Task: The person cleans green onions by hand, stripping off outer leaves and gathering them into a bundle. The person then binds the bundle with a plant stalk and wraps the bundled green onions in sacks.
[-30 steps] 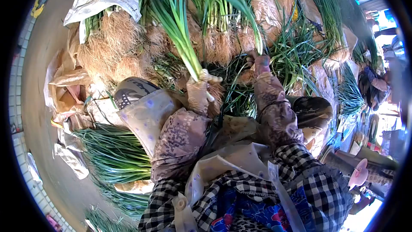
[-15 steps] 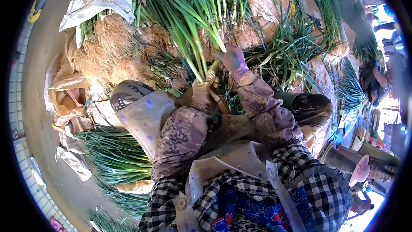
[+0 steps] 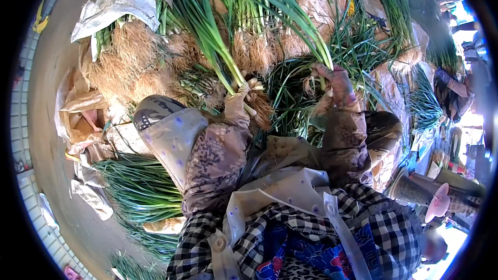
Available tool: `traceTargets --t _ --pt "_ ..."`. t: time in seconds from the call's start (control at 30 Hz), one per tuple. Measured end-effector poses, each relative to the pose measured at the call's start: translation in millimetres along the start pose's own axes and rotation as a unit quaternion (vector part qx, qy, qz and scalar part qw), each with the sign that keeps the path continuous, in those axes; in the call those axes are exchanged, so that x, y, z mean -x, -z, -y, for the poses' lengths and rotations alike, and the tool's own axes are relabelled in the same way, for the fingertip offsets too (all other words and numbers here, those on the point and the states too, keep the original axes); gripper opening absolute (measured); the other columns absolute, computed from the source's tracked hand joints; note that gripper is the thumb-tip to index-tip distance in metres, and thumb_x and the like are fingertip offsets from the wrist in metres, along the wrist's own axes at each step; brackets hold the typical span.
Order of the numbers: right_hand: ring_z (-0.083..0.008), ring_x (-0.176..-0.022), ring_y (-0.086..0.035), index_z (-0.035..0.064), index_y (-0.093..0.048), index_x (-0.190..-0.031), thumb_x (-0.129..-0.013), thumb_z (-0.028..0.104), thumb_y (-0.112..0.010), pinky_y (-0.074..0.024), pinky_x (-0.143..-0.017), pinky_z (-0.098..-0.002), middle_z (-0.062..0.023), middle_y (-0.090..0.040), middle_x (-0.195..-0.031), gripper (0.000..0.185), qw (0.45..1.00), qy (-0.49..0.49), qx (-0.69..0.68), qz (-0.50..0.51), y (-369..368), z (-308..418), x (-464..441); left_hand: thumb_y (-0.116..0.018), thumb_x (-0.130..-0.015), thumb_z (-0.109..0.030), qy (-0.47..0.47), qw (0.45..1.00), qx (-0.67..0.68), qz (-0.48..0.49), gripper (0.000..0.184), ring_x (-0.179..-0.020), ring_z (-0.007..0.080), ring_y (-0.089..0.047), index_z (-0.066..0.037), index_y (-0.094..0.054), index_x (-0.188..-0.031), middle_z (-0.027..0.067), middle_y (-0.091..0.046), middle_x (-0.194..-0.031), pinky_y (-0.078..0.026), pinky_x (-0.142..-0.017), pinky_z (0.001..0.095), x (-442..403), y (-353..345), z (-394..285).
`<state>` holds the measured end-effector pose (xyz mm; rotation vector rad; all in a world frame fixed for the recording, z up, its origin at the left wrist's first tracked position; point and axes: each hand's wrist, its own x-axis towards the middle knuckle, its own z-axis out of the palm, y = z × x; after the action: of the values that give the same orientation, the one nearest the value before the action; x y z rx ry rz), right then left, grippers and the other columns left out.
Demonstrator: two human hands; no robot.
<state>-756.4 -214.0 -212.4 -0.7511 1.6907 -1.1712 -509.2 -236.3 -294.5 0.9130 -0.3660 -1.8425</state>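
Drawn away from the left hand (image 3: pixel 237 106) since the earlier frame, the right hand (image 3: pixel 340 85) is at 2 o'clock, curled around long green stalks (image 3: pixel 314 36), some fingers hidden. At 12, the left hand closes around a bunch of green onions (image 3: pixel 231 65); its fingertips are hard to make out. Beyond it, rooted bundles (image 3: pixel 252 49) stretch past the top edge. At 10–11, a white sack (image 3: pixel 124 2) covers other stalks; 3 o'clock blurs.

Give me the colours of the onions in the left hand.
Onions in the left hand: green leaves, whitish stems, brown roots. Best seen in the head view.
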Motion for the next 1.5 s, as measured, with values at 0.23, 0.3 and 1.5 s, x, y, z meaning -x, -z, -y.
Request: traceTargets --t 0.23,0.3,1.5 --pt "-0.0028 -0.034 -0.038 0.0075 -0.062 -0.099 -0.077 0.023 -0.064 -0.0279 -0.030 -0.0181 -0.0010 -0.062 -0.072 0.027 0.992 0.032 0.059 0.108 -51 1 -5 -0.057 -0.080 -0.002 0.057 0.997 -0.004 0.056 0.026 -0.068 0.0187 -0.063 0.003 -0.054 -0.105 0.0138 -0.062 -0.084 -0.050 -0.045 0.0227 8 2 8" --pt "-0.0061 -0.036 -0.041 -0.0027 -0.061 -0.091 -0.074 0.027 -0.068 -0.0323 -0.032 -0.0191 -0.0027 -0.059 -0.063 0.035 0.987 0.000 0.040 0.159 -84 -2 -5 -0.058 -0.079 -0.002 0.100 0.988 -0.001 0.120 0.024 -0.065 0.0187 -0.063 0.003 -0.055 -0.103 0.0144 -0.062 -0.080 -0.050 -0.045 0.0230 -3 17 18" --pt "-0.0157 -0.086 -0.057 0.0021 -0.059 -0.101 -0.074 0.019 -0.069 -0.0421 -0.082 -0.0308 -0.0073 -0.062 -0.094 0.034 0.961 -0.020 -0.115 0.252 -117 -19 -13 -0.043 -0.088 -0.042 0.120 0.987 0.090 0.058 0.037 -0.042 0.0076 -0.038 -0.007 -0.053 -0.097 -0.0002 -0.050 -0.063 -0.033 -0.034 0.0249 9 0 -10"
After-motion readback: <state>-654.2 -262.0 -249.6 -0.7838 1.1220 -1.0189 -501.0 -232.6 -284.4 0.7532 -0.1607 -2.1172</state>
